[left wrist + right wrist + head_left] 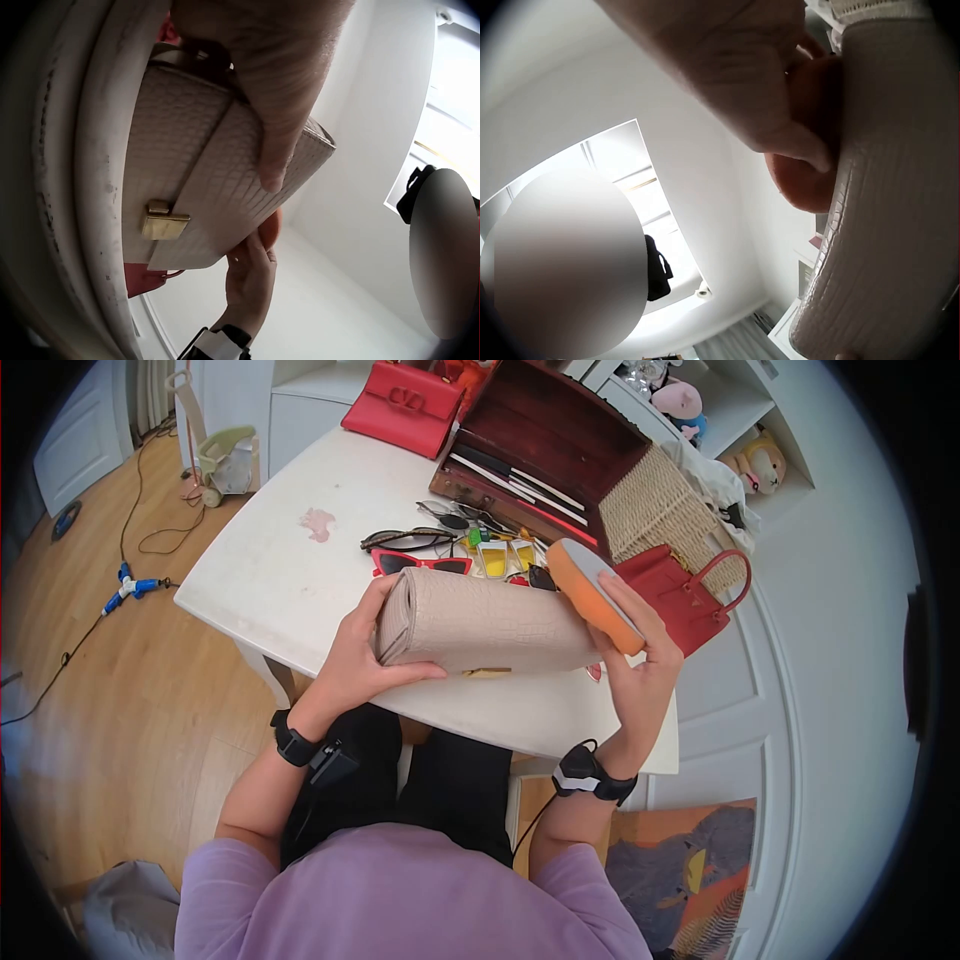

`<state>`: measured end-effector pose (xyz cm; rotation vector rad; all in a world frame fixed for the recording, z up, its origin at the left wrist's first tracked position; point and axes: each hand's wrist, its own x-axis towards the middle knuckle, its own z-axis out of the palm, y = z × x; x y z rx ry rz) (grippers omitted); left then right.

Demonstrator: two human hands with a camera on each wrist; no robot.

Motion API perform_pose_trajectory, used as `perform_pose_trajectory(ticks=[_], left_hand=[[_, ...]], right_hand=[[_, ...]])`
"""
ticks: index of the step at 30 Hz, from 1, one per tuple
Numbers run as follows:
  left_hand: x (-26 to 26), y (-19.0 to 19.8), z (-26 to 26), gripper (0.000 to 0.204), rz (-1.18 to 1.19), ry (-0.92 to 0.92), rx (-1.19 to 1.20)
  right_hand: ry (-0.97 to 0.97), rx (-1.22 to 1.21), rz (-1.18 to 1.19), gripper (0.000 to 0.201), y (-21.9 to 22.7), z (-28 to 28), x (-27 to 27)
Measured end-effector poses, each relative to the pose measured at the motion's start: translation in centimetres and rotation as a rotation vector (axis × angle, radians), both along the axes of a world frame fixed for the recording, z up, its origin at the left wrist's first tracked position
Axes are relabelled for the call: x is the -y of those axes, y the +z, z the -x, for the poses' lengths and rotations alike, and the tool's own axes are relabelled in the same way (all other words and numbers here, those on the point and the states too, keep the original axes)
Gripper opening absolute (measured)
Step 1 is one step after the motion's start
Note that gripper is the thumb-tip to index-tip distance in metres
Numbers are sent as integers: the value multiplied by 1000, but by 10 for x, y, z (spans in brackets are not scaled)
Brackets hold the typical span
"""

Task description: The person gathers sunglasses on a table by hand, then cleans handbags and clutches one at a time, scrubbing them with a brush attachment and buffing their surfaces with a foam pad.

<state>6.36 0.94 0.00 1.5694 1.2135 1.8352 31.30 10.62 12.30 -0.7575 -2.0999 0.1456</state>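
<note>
A beige handbag (490,615) with a crocodile-like texture is held above the table's near edge. At its left end my left hand (360,660) grips it, the thumb lying along the front. Its gold clasp (165,226) shows on the front in the left wrist view. My right hand (640,678) holds an orange, sponge-like pad (588,592) with a grey face, between thumb and fingers. The pad is right at the bag's right end, and part of it is hidden by the hand.
On the white table (265,560) lie several sunglasses, including a red pair (420,563). Behind them stand an open brown case (560,430), a red clutch (405,405) and a woven basket (660,500). A red handbag (675,595) sits at the right.
</note>
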Motion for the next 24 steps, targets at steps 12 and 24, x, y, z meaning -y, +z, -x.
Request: perform_pose_trajectory(ticks=[12,24], left_hand=[[7,-3,-2,83,-28,11,-53],[12,-15,-8,50,-244,-33,-282]], right_hand=[[162,121,-361,50,-7,37,27],[273,276,25,46,-19,18,85]])
